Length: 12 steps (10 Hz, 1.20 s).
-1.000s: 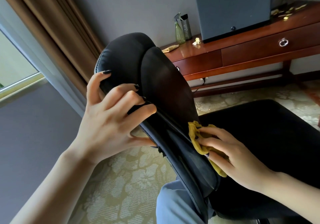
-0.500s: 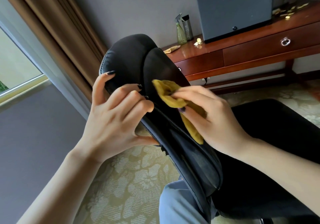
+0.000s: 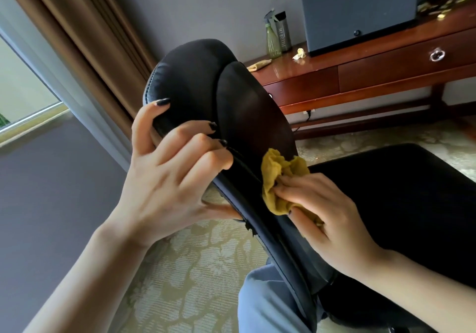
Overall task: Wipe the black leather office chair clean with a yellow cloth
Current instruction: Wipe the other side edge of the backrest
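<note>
Here, the fingers (image 3: 293,185) of my right hand (image 3: 332,219) pinch a bunched yellow cloth (image 3: 277,170) against the backrest (image 3: 252,116) of the black leather office chair (image 3: 195,74), just off centre at four o'clock. At nine o'clock from the cloth, my left hand (image 3: 167,178) grips the backrest's edge, fingers curled over it. To wipe well, I'd press flat, follow the seam and brace firmly.

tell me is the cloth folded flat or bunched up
Bunched up: the cloth is a crumpled wad in the right hand, against the chair back.
</note>
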Each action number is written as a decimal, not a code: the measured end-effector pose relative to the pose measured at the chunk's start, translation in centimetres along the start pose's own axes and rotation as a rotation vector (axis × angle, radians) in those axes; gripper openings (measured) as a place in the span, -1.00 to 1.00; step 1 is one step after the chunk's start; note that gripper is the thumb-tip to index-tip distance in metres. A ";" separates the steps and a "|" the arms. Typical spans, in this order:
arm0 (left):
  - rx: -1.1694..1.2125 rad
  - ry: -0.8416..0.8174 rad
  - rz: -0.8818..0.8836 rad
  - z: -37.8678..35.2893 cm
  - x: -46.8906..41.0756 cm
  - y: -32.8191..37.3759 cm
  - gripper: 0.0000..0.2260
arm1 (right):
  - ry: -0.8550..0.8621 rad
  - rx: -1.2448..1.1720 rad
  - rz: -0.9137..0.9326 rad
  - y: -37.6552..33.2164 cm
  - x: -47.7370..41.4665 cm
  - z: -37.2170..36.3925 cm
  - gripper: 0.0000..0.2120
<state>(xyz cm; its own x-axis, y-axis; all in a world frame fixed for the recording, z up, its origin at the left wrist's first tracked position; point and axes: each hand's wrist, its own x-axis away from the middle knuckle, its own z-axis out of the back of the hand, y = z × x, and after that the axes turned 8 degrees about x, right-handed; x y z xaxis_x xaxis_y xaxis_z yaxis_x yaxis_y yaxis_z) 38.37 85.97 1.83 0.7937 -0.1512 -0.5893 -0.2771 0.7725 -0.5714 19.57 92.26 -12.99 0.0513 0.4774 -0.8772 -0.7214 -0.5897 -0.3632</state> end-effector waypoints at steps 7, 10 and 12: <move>-0.112 -0.277 -0.129 1.8 -3.6 2.9 -0.50 | -0.225 -0.270 -0.689 2.5 3.0 4.3 -0.75; -0.038 -0.327 -0.120 0.1 -2.1 1.6 -0.63 | -0.126 -0.132 -0.169 0.7 -3.2 1.0 -0.66; -0.027 -0.293 -0.066 -1.5 -1.1 1.1 -0.76 | -0.221 -0.098 -0.527 6.4 -0.7 -0.6 -0.58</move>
<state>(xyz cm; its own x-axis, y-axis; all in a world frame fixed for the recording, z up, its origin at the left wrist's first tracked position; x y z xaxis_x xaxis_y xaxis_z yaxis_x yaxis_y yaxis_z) 36.41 86.05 1.02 0.9318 -0.0131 -0.3627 -0.2310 0.7493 -0.6206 15.31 87.72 -14.91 0.2333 0.8415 -0.4873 -0.5699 -0.2878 -0.7697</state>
